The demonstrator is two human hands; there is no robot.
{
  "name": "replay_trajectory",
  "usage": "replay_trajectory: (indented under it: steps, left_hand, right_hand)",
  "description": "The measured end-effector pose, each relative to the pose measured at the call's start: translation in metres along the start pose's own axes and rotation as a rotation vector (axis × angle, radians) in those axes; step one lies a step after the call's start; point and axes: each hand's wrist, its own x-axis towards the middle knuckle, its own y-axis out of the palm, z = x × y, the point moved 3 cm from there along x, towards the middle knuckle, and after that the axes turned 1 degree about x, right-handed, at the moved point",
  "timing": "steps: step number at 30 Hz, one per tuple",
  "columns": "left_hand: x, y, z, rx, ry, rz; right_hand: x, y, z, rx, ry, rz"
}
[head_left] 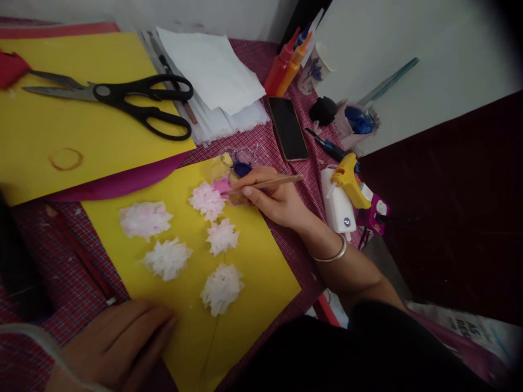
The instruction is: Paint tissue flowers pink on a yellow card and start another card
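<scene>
Your right hand (272,191) is pinched on a thin wooden brush (284,181), its tip down at the pink paint (222,186) just beside the upper paper flower (207,200); whether it touches paint or petals, I cannot tell. Your left hand (122,340) rests at the near left, over the edge of the yellow sheet (261,267), fingers side by side; its underside is hidden, so I cannot tell if it holds anything. The hands are well apart. Five flowers lie on the sheet: the one by the brush is tinged pink, the far left one (146,219) carries pink patches, and the nearest (223,289) looks white. Step in hand, as judged: loading pink or tinting the upper flower. Next move calls for a light touch on the petal tips, brush kept clear of the dark purple paint (242,169), left hand steadying the sheet. Farther out: scissors (103,91) on another yellow sheet (24,139), a stack of white paper (212,71), a phone (288,129), and a yellow glue gun (350,177) to the right.
</scene>
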Motion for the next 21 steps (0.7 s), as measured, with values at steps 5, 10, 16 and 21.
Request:
replay_trajectory:
  steps: [5, 10, 16, 21]
  left_hand:
    - [0.008, -0.005, -0.006, 0.008, -0.016, -0.056]
    - [0.015, -0.008, -0.011, 0.005, -0.004, -0.107]
    - [0.014, -0.008, -0.011, -0.008, -0.009, -0.121]
    - [0.015, -0.008, -0.01, -0.018, -0.019, -0.11]
  right_hand:
    - [-0.004, -0.004, 0.019, 0.19, 0.137, -0.083]
    - [-0.009, 0.013, 0.036, 0.28, 0.037, 0.088]
    - [-0.009, 0.022, 0.033, 0.267, -0.018, 0.155]
    - [-0.009, 0.022, 0.035, 0.242, -0.009, 0.197]
